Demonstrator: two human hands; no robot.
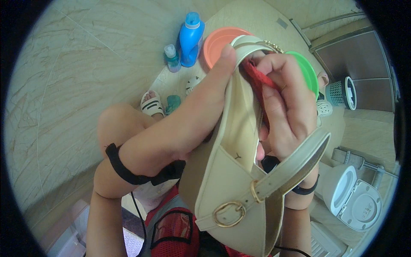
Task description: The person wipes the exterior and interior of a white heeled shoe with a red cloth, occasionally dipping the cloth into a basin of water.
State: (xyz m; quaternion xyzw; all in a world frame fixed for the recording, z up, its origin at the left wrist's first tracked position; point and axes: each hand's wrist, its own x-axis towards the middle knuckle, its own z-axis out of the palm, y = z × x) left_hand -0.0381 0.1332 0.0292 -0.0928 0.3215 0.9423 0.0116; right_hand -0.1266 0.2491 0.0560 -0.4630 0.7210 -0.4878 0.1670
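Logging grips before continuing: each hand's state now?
Left hand: holding the cream, leather-like, gold-buckled handbag, grip partly hidden.
Right hand: closed, pinching the red fabric cloth.

No readable text, labels, brands, numbers or signs anywhere.

The person's left hand (207, 98) grips a smooth cream handbag (242, 184) with a gold oval buckle (229, 214) — while the right hand (289, 103) pinches a red cloth (260, 79) at its open mouth, near a round orange basin (215, 42).
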